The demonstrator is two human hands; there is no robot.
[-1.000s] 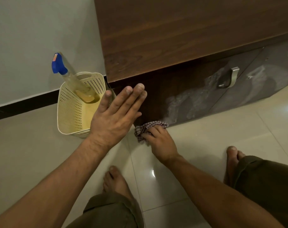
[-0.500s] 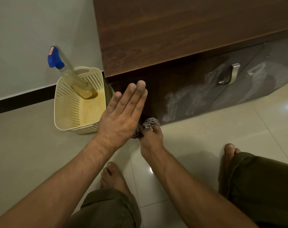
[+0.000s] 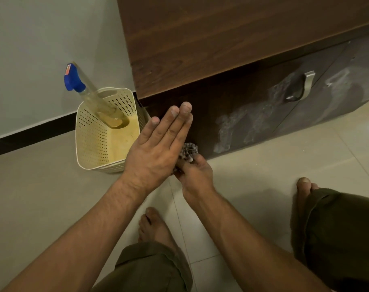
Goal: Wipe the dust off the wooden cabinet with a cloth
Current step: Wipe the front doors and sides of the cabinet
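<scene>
While a person crouches on a pale tiled floor (image 3: pixel 53 207), both bare arms reach forward toward a dark wooden cabinet (image 3: pixel 221 49) that fills the upper right of the view. Its landmark is the lower left corner of the cabinet's front, where the dark panel meets the floor.

At that corner, the right hand (image 3: pixel 195 175) has its grip closed around a bunched checked cloth (image 3: pixel 188 151), pressing it against the base of the cabinet front. Just above and to the left of the cloth, the left hand (image 3: pixel 158 150) is flat and open, fingers together and straight, holding nothing; its fingertips overlap the cabinet's front edge, though whether they touch the wood cannot be told.

Further right along the cabinet front, pale dusty smears (image 3: pixel 242 125) mark the dark surface, and beyond them sits a curved metal handle (image 3: pixel 303 87).

Just left of the cabinet corner stands a cream perforated plastic basket (image 3: pixel 91 140) on the floor, against a light wall (image 3: pixel 42 39) with a black skirting strip. A clear spray bottle (image 3: pixel 91 95) with a blue trigger head leans inside it, tilted up and to the left.

Below the hands, two bare feet and knees in olive trousers (image 3: pixel 337 239) are visible.
</scene>
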